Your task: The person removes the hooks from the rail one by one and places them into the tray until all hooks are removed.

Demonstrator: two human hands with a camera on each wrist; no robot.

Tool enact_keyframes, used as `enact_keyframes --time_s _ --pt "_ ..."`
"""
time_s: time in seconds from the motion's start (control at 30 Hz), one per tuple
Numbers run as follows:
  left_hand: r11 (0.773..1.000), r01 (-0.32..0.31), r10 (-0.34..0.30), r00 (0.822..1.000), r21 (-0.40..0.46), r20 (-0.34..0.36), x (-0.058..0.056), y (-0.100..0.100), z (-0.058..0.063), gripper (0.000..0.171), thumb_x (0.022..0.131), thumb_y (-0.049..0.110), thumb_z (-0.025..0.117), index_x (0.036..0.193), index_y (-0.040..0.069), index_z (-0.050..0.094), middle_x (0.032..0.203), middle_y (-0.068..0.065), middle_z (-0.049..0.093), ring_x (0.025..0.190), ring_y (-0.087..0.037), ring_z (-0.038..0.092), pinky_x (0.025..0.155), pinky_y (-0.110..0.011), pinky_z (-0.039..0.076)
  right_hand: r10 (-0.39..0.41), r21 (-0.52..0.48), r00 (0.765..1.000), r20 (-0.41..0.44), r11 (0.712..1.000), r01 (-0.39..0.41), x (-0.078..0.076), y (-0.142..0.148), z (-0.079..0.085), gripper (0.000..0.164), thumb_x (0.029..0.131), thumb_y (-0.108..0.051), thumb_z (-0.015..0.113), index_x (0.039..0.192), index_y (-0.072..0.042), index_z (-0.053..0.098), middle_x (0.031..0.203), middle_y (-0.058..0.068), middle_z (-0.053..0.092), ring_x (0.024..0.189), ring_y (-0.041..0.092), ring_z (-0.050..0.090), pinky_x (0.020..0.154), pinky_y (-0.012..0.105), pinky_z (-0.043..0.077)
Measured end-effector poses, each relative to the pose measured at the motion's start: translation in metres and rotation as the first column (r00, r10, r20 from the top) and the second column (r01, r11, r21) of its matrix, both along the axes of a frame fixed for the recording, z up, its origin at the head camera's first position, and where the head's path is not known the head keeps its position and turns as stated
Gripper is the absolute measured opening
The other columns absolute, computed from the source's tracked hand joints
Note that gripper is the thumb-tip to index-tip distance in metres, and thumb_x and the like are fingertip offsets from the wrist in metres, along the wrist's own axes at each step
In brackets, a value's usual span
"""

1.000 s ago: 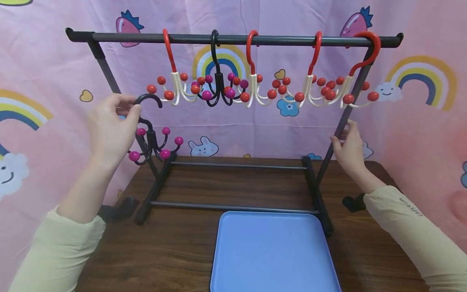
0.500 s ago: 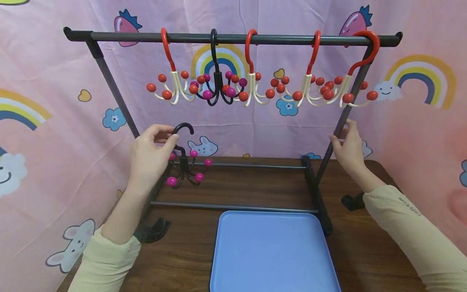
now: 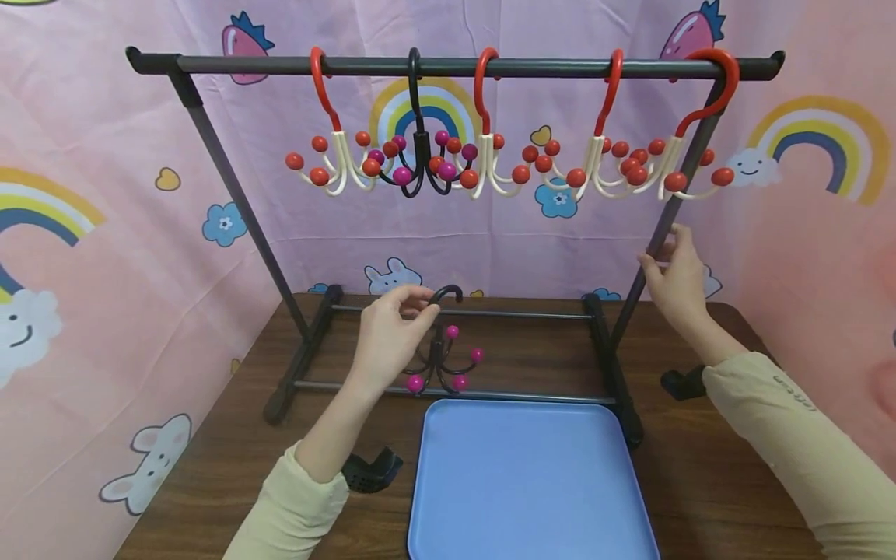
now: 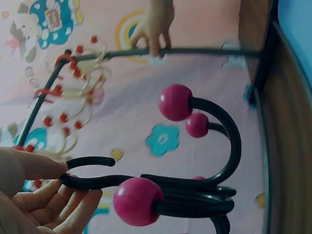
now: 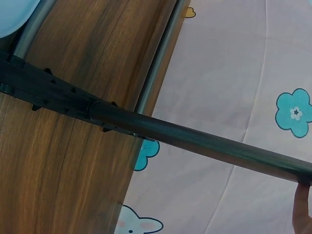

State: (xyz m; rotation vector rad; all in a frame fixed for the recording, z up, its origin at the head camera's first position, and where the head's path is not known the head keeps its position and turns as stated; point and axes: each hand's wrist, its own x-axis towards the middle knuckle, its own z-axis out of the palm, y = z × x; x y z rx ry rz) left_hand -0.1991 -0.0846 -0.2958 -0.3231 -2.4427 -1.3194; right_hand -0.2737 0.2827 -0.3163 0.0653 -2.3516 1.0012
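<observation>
My left hand (image 3: 392,334) pinches the curved hook of a black multi-arm hanger (image 3: 437,351) tipped with magenta balls. The hanger is in the air, just behind the blue tray (image 3: 532,482) in the head view. Close up in the left wrist view, thumb and fingertips hold the hanger (image 4: 195,204) by its hook end. My right hand (image 3: 677,284) holds the right post of the dark metal rack (image 3: 635,292). Along the rack's top bar hang several red-hooked cream hangers (image 3: 483,155) with red balls, plus one black hanger (image 3: 421,159) with magenta balls.
The rack's base bars (image 3: 455,313) and feet rest on a brown wooden table (image 3: 728,482). Pink patterned cloth (image 3: 448,233) hangs behind and at the sides. The tray's back edge lies by the front base bar.
My left hand has carried the black hanger right and down, from beside the left post to over the base behind the tray. The right hand stays on the post.
</observation>
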Motion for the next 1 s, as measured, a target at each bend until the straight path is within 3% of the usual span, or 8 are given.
enact_keyframes --time_s 0.2,0.57,1.0 --pt "0.996 0.086 -0.089 0.992 0.031 0.085 0.004 0.033 -0.026 0.014 0.077 0.020 0.062 0.090 0.014 0.061 0.079 0.004 0.059 0.073 -0.009 0.059 0.056 -0.022 0.048 -0.008 0.014 1.000 -0.007 1.000 0.008 0.000 -0.001 -0.001 0.043 0.085 -0.018 0.049 0.122 -0.007 0.028 0.097 0.018 0.052 0.089 0.031 0.054 0.076 0.046 0.044" --pt "0.972 0.205 -0.225 0.951 0.113 0.212 0.012 0.076 -0.070 0.012 0.078 0.018 0.061 0.089 0.014 0.060 0.074 0.004 0.058 0.067 -0.010 0.056 0.051 -0.021 0.047 -0.010 0.029 1.000 -0.004 1.000 0.011 -0.001 -0.003 -0.002 0.041 0.085 -0.017 0.050 0.120 -0.007 0.030 0.096 0.019 0.052 0.089 0.033 0.054 0.075 0.046 0.044" --pt "0.950 0.284 -0.309 0.919 0.131 0.245 0.018 0.118 -0.095 0.009 0.076 0.017 0.063 0.085 0.017 0.061 0.073 0.010 0.057 0.067 -0.005 0.053 0.057 -0.018 0.044 0.009 0.037 1.000 -0.008 0.999 -0.009 -0.001 0.001 0.001 0.043 0.085 -0.017 0.049 0.121 -0.007 0.028 0.097 0.020 0.052 0.089 0.032 0.054 0.075 0.046 0.044"
